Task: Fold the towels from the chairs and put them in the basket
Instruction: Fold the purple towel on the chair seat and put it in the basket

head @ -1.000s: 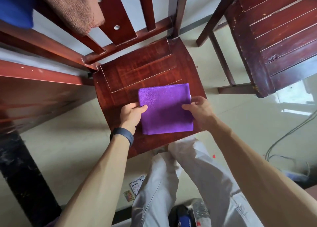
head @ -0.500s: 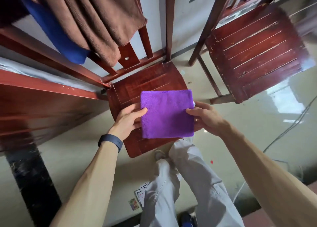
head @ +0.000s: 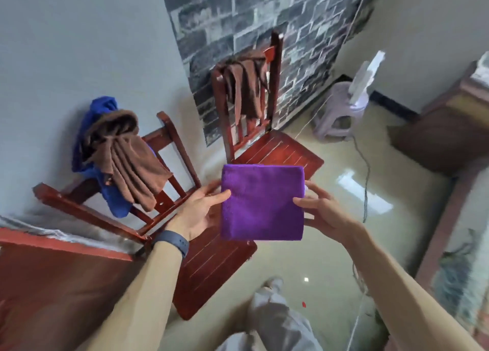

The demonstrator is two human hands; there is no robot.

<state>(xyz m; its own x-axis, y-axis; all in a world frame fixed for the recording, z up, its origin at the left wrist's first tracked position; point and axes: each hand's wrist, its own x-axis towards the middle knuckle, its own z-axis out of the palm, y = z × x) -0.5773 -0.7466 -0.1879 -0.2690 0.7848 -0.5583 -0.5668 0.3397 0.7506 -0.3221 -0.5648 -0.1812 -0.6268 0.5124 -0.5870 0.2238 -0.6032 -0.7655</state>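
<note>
A folded purple towel (head: 262,202) hangs in the air above the near chair's seat (head: 211,260). My left hand (head: 198,213) pinches its left edge, thumb on top. My right hand (head: 322,213) pinches its right edge. A brown towel (head: 132,162) and a blue towel (head: 100,112) hang over the near chair's backrest. Another brown towel (head: 246,85) is draped over the backrest of the far chair (head: 277,152). No basket is in view.
A red wooden table edge (head: 53,244) lies at the left. A pale plastic stool (head: 338,112) stands by the brick-patterned wall. Brown furniture (head: 449,128) sits at the right. Cables (head: 366,170) run over the glossy floor. My trouser leg (head: 275,319) is below.
Both hands have lifted the folded purple towel off the chair seat. My view has swung up, bringing the chair backs, wall and stool into sight.
</note>
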